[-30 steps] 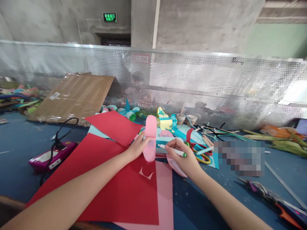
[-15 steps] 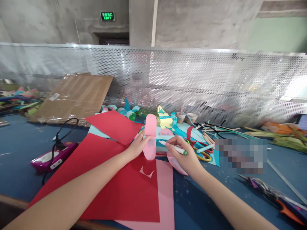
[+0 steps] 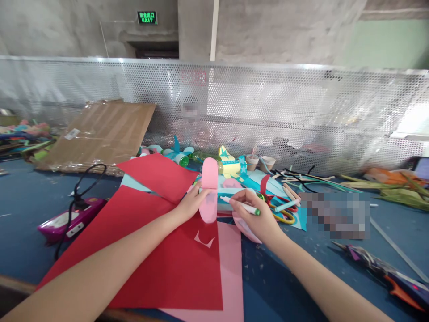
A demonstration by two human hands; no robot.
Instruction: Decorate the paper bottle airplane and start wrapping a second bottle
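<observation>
My left hand (image 3: 191,204) grips a paper craft model (image 3: 217,197) with a light blue body and rounded pink paper wings (image 3: 209,190). My right hand (image 3: 255,218) is closed round a white marker with a green end (image 3: 240,205), its tip resting on the blue body of the model. Both hands work above large red paper sheets (image 3: 147,241) and a pink sheet (image 3: 231,277) lying on the blue table (image 3: 33,197).
A purple glue gun with a black cord (image 3: 69,219) lies at the left. Cardboard (image 3: 100,132) leans on a perforated metal screen (image 3: 284,112). Scissors (image 3: 284,217), paper scraps, sticks (image 3: 301,181) and other paper models clutter the table behind and to the right.
The view has shifted slightly; my hands stay on the model and the marker, with the marker tip moved a little along the blue body.
</observation>
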